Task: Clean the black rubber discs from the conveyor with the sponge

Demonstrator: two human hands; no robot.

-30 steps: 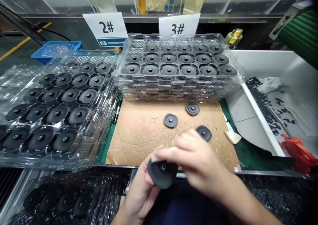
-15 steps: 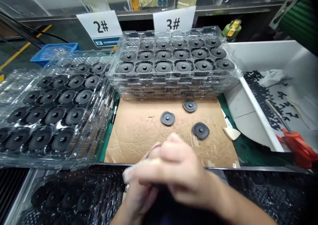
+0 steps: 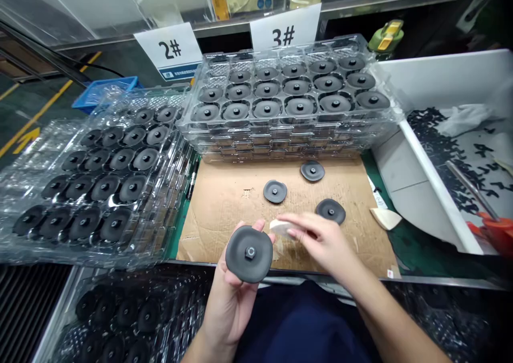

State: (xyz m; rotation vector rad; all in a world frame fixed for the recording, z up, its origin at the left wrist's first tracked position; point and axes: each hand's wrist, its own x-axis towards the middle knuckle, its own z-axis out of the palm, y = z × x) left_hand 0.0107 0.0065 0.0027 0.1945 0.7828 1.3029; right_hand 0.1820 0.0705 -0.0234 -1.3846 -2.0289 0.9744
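A black rounded disc with a raised hub [image 3: 249, 253] is held face up in my left hand [image 3: 230, 299], whose fingers grip its edge from below. My right hand [image 3: 320, 240] pinches a small off-white pad [image 3: 282, 228], just right of the disc and apart from it. Beyond my hands, similar black discs lie on a brown cardboard sheet [image 3: 224, 208]: one in the middle [image 3: 274, 191], one farther back [image 3: 312, 171] and one at the right [image 3: 331, 211], partly behind my right hand.
Stacked clear trays of black discs stand at the back [image 3: 288, 120] and left [image 3: 160, 154]. On the right, a white bin [image 3: 436, 192] holds small black pieces and an orange-handled tool [image 3: 497, 229]. An off-white wedge [image 3: 385, 218] lies by the cardboard's right edge.
My hands, close together and blurred before, have moved apart. The disc in my left hand now shows face up, and the pad shows in my right fingers. The camera view has shifted slightly.
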